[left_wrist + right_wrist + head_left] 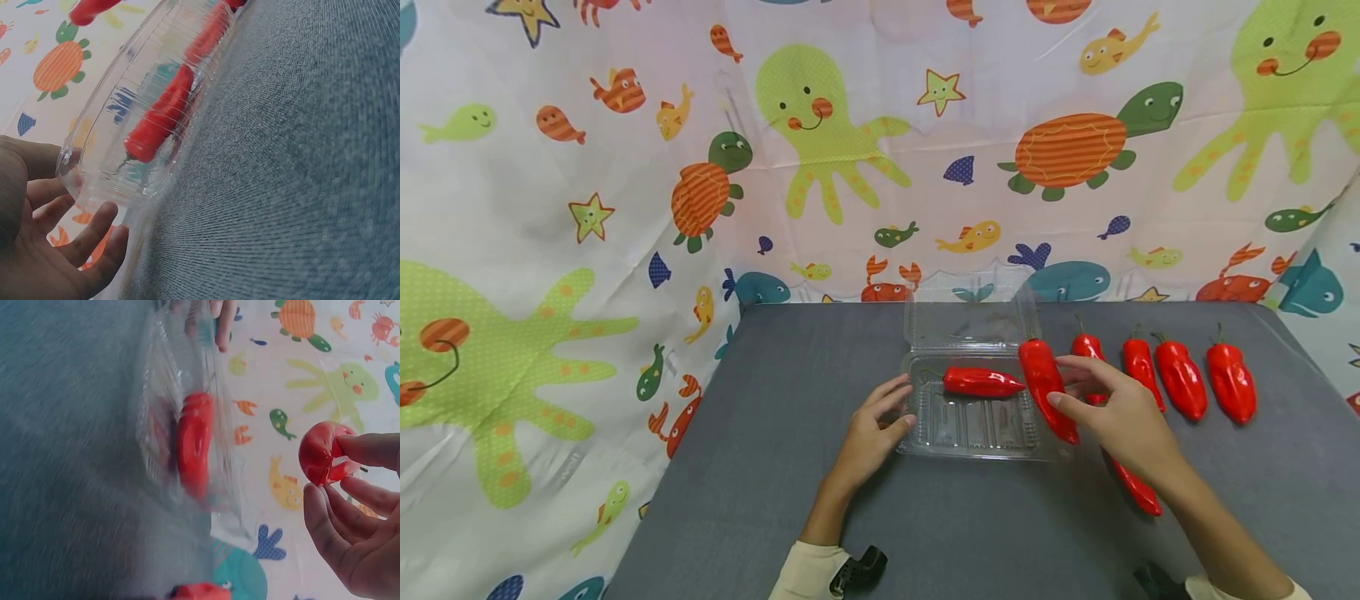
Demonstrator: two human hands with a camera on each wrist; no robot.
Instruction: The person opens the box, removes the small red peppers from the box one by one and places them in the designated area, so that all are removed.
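Observation:
A clear plastic clamshell container (pixel 925 446) stands on the table with its lid (pixel 970 325) raised at the back. One red pepper (pixel 981 382) lies sideways inside it, seen through the plastic as a red pepper (pixel 161 115) in the left wrist view. My left hand (pixel 874 427) is at the container's left edge, its fingers spread and relaxed against the rim. With thumb and fingertips, my right hand (pixel 1120 417) pinches another red pepper (pixel 1047 387) over the container's right side. In the right wrist view this pepper (pixel 315 456) appears nearly end-on.
To the right lie several more red peppers, including one at the far right (pixel 1231 383) and one beside it (pixel 1182 379). Another pepper (pixel 1135 487) is partly hidden under the right hand. A sea-animal patterned cloth (pixel 850 258) hangs behind the grey table (pixel 805 350).

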